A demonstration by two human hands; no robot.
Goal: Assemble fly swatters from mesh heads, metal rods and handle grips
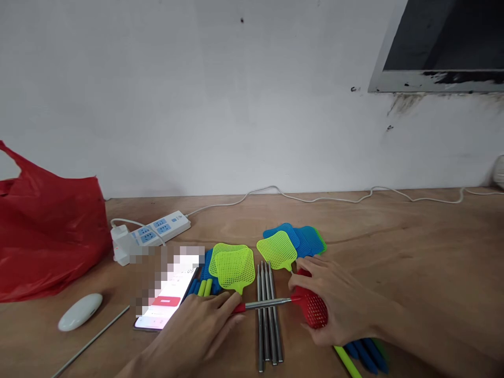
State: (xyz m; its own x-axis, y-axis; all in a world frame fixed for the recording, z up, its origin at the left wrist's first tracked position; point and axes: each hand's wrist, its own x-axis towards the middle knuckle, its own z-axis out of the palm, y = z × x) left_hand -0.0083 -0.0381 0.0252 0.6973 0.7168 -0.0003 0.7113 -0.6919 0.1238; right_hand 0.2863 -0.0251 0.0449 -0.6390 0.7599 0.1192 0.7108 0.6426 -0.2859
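Between my hands lies a red fly swatter [316, 311] with a metal shaft, held sideways low over the table. My left hand [197, 320] is closed round its red handle, most of which is hidden. The red mesh head is gripped by my right hand [334, 294], its fingers curled over the far edge. Under the shaft, several loose metal rods [269, 325] lie side by side. Beyond my left hand are yellow-green swatter heads [235, 266] over blue ones. Another yellow-green swatter head [277, 250] overlaps blue swatter heads [311, 240] beyond my right hand.
A phone [167, 299] with a lit screen lies left of my left hand. Farther left are a white oval object [80, 312], a thin rod [92, 341] and a red plastic bag [51, 236]. A power strip [161, 229] trails its cable along the wall. Blue handles [364, 356] stick out below my right forearm.
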